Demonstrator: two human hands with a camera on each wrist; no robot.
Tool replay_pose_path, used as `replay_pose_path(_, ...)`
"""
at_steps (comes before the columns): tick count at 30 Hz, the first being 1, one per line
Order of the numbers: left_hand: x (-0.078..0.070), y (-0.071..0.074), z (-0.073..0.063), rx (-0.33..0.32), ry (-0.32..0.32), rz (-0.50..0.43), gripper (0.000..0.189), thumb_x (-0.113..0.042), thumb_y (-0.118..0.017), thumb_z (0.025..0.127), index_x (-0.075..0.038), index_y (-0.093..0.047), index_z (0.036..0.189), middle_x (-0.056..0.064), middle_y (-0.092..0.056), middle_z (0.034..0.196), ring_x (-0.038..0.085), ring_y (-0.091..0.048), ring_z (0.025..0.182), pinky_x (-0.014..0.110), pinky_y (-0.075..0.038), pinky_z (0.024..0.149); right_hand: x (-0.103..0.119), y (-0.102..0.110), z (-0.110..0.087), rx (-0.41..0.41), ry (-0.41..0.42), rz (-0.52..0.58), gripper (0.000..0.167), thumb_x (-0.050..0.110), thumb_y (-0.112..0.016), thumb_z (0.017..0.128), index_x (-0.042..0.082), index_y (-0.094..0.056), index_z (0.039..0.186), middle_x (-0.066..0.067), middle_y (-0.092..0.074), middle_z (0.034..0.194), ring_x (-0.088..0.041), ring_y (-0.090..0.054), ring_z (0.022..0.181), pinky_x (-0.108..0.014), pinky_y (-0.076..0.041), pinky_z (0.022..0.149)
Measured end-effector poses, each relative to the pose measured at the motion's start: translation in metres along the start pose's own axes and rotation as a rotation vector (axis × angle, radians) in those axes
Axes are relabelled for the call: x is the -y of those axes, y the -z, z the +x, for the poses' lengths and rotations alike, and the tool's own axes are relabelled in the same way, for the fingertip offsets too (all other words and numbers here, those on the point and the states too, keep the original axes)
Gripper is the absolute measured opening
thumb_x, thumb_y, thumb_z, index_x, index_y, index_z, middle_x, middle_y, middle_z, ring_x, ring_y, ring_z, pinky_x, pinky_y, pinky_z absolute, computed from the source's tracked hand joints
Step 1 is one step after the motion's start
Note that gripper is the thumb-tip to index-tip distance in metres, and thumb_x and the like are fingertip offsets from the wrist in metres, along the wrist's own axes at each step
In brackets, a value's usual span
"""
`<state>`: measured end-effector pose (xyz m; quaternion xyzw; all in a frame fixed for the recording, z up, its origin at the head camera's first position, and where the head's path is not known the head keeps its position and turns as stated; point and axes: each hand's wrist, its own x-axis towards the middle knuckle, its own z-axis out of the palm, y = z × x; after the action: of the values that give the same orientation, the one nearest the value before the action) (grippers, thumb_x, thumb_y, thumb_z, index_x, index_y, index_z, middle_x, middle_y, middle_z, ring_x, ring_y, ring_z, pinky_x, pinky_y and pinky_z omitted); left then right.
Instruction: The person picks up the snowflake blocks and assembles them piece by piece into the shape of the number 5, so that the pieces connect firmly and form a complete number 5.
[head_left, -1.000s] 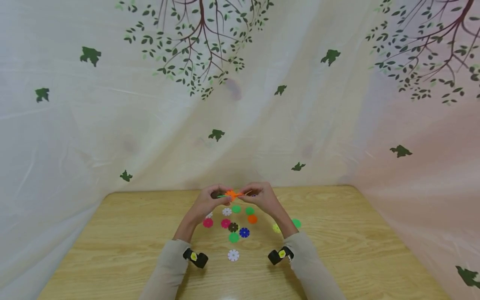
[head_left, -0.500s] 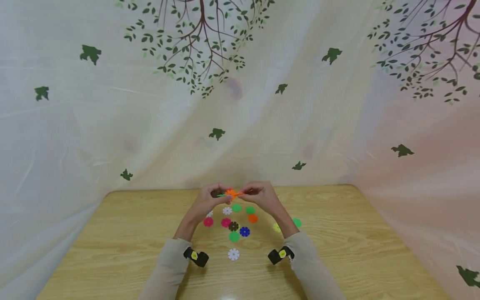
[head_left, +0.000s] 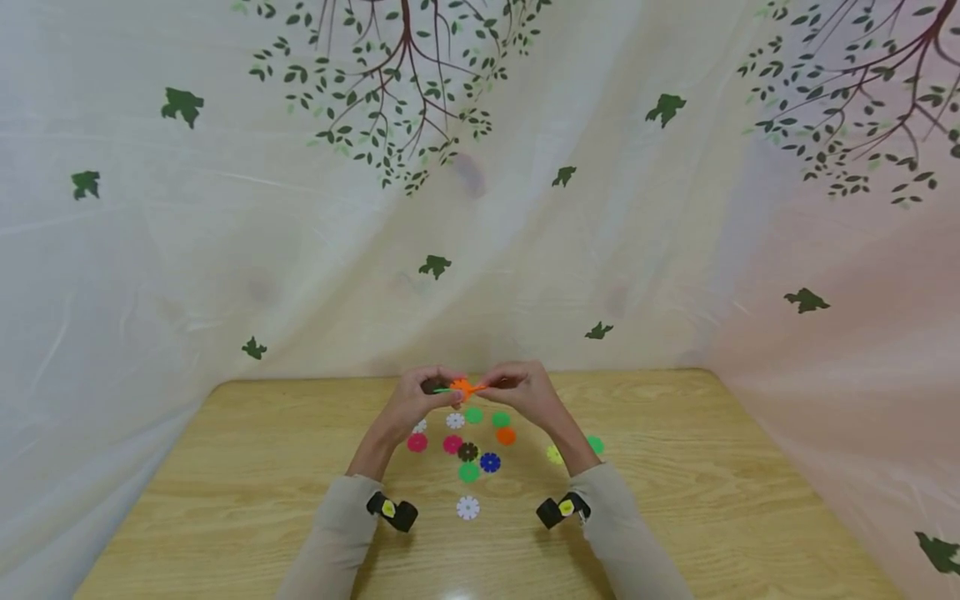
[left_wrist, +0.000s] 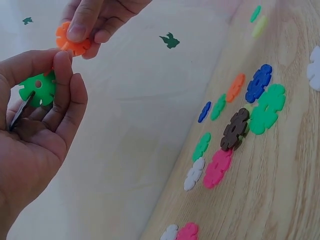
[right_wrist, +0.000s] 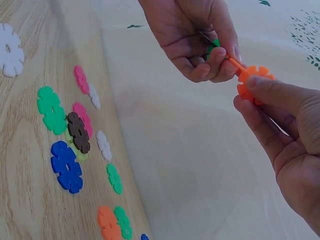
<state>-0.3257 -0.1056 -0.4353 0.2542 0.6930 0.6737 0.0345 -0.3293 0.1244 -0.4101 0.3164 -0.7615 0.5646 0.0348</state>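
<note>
Notched flower-shaped plastic discs are joined in a small chain between the two hands, above the far part of the table. My left hand grips the chain's left end: a green disc and a dark disc seen nearly edge-on in the palm. An orange disc follows at its fingertips. Between thumb and fingers, my right hand pinches a second orange disc. In the right wrist view this disc meets the first orange one, which shows edge-on; the left fingers partly hide the green disc.
Loose discs lie on the wooden table below the hands: a brown one, a blue one, a white one, an orange one and several others. A printed cloth hangs behind the far edge.
Both hands stay almost in place on the joined discs, with only a slight shift of the right fingers. The loose discs lie as before.
</note>
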Motion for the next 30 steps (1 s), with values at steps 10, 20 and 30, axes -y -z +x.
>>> replay_pose_path(10,-0.001,0.0,0.0,-0.018,-0.004,0.002,0.026,-0.004,-0.071,0.094,0.01,-0.068,0.115,-0.003,-0.073,0.091,0.016,-0.069,0.077,0.032,-0.06,0.08,0.002,-0.003,-0.001,-0.022,0.056,-0.054,0.007,0.001,-0.076,0.089,-0.003,-0.079,0.093,-0.021,-0.076,0.09,-0.015,-0.071,0.074,-0.024,-0.061,0.071)
replay_pose_path(20,-0.005,0.001,0.001,-0.004,0.009,0.014,0.025,-0.005,-0.07,0.094,0.009,-0.067,0.115,-0.001,-0.072,0.088,0.015,-0.068,0.077,0.03,-0.059,0.083,-0.002,-0.006,0.0,-0.031,0.011,-0.027,0.007,0.002,-0.077,0.089,-0.002,-0.079,0.093,-0.021,-0.076,0.092,-0.012,-0.072,0.076,-0.024,-0.062,0.074)
replay_pose_path(30,-0.003,0.003,0.0,0.014,0.03,0.024,0.026,-0.007,-0.069,0.096,0.005,-0.065,0.119,0.002,-0.071,0.1,0.019,-0.071,0.087,0.041,-0.061,0.089,-0.011,-0.008,0.004,-0.048,-0.035,-0.073,0.01,0.0,-0.076,0.089,-0.005,-0.078,0.098,-0.023,-0.075,0.097,-0.037,-0.072,0.088,-0.021,-0.059,0.075)
